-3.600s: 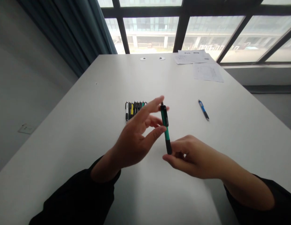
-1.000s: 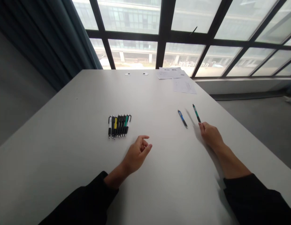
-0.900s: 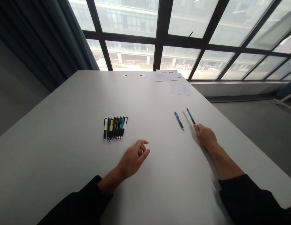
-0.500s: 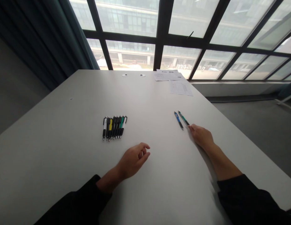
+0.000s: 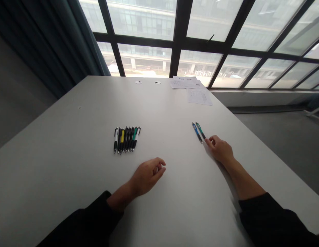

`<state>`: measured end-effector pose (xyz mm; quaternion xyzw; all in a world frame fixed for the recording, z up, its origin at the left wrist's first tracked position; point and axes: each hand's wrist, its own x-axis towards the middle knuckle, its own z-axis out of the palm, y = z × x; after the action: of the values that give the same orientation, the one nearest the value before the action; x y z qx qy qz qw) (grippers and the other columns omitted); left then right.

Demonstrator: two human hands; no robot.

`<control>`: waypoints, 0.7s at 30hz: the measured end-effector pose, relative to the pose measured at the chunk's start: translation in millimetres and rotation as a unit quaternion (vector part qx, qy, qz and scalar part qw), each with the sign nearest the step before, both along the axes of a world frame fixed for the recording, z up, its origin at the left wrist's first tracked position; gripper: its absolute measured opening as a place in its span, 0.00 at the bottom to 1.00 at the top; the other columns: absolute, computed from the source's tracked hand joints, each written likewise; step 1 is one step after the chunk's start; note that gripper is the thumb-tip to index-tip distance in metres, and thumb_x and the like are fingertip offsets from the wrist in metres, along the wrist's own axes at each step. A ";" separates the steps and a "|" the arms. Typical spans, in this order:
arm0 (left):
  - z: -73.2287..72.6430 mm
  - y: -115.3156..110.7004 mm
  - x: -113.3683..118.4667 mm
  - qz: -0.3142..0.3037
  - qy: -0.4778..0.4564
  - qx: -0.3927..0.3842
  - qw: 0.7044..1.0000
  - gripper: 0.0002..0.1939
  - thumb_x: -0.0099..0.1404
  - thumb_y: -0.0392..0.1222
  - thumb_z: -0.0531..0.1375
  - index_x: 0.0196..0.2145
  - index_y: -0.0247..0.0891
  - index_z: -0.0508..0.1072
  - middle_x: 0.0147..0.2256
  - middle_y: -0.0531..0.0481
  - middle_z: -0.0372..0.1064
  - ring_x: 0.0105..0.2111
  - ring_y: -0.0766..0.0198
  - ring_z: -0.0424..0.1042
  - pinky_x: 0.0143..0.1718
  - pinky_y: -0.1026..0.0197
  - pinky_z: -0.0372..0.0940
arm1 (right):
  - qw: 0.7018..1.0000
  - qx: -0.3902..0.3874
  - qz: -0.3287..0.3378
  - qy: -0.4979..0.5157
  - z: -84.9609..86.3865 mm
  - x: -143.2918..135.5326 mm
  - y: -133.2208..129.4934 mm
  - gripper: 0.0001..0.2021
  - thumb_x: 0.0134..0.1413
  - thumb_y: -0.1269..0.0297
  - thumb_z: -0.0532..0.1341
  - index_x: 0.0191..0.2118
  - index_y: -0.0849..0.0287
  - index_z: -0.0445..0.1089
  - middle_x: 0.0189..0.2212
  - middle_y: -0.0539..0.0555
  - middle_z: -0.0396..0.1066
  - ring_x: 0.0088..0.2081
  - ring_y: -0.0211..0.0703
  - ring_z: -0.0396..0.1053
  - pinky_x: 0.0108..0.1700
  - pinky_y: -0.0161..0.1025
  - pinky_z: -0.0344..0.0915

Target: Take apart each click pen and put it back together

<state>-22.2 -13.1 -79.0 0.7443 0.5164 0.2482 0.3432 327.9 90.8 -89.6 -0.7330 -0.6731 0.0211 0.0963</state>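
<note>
On the right of the white table [image 5: 159, 113], a green pen [image 5: 200, 130] lies close beside a blue pen [image 5: 197, 132], almost parallel to it. At the green pen's near end is my right hand [image 5: 219, 148], its thumb side touching the dark grip and the other fingers loosely bent and lifted apart. My left hand [image 5: 146, 175] rests at the front middle, fingers curled with a gap between thumb and forefinger, and holds nothing. Ahead of it to the left, a side-by-side row of pens [image 5: 127, 140] contains several black ones plus white, yellow and green ones.
Printed papers [image 5: 185, 83] lie at the table's far right corner. Two round white fittings [image 5: 157, 82] sit near the far edge. Beyond stand a dark-framed window [image 5: 149, 58] and, at the left, a dark curtain [image 5: 79, 41].
The green pen has swung closer to the blue one and lies more nearly parallel. My right hand's fingers have loosened from its end. My left hand looks the same.
</note>
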 end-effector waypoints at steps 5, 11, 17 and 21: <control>0.8 -0.1 0.0 0.001 -0.001 -0.002 1.000 0.09 0.70 0.44 0.56 0.42 0.39 0.74 0.28 0.55 0.69 0.25 0.66 0.65 0.32 0.63 0.61 | 0.998 0.028 0.005 0.048 -5.4 1.3 0.6 0.15 0.63 0.50 0.57 0.43 0.54 0.75 0.28 0.51 0.77 0.31 0.45 0.73 0.33 0.38 0.58; 1.2 -0.2 0.1 0.000 0.002 0.000 1.000 0.09 0.70 0.44 0.56 0.41 0.39 0.74 0.28 0.55 0.69 0.26 0.66 0.65 0.32 0.63 0.61 | 0.996 0.046 -0.008 0.071 -9.3 1.6 2.2 0.15 0.60 0.50 0.58 0.41 0.54 0.78 0.27 0.52 0.77 0.29 0.46 0.72 0.31 0.39 0.57; 1.5 -0.1 0.1 -0.003 0.004 0.002 1.000 0.09 0.69 0.43 0.57 0.41 0.39 0.74 0.28 0.55 0.70 0.26 0.66 0.65 0.32 0.63 0.61 | 0.995 0.051 -0.006 0.083 -8.9 1.3 1.2 0.17 0.60 0.49 0.58 0.41 0.54 0.78 0.27 0.52 0.77 0.29 0.46 0.71 0.32 0.39 0.57; 1.2 0.4 -0.4 -0.004 0.008 0.007 1.000 0.08 0.69 0.43 0.57 0.40 0.38 0.75 0.28 0.55 0.71 0.25 0.67 0.65 0.32 0.63 0.61 | 0.995 0.054 0.001 0.089 -8.0 1.0 0.2 0.17 0.59 0.48 0.58 0.40 0.54 0.78 0.25 0.52 0.76 0.28 0.46 0.70 0.31 0.39 0.57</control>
<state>-22.5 -12.8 -77.8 0.7507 0.5145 0.2441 0.3349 328.9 91.0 -97.6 -0.7212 -0.6628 0.0502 0.1951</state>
